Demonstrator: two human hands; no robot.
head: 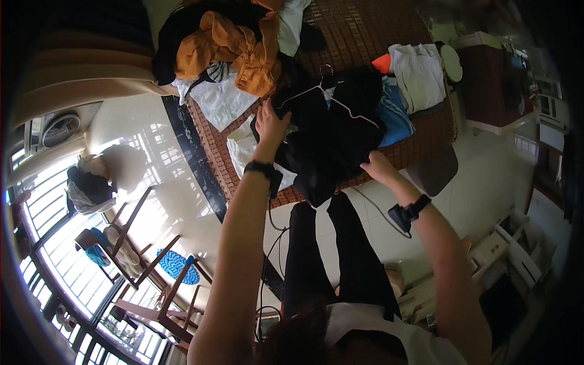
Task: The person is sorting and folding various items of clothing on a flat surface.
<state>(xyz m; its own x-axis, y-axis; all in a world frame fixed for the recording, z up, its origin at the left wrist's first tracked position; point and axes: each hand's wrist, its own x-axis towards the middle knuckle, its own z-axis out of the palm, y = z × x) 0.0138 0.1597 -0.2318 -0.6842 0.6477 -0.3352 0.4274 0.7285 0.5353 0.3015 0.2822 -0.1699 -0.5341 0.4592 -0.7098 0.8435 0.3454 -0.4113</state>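
A black garment (319, 150) lies spread on a brown woven mat (210, 141) before me, its near end hanging at the mat's edge. On top of it rests a pale pink clothes hanger (337, 98) with a metal hook. My left hand (271, 119) is at the garment's left side, fingers apart, partly over the dark cloth; whether it grips any is unclear. With bent fingers, my right hand (379, 167) pinches the garment's lower right edge. White cloth (242, 148) lies beneath and left of the black one. Both wrists wear black straps with devices and cables.
An orange garment (200, 45) tops a clothes pile at the upper left. Folded white clothing (417, 75) and blue clothing (396, 114) lie right of the black garment. A grey stool (433, 171) stands by the mat's right side. Wooden chairs (169, 292) stand at the lower left.
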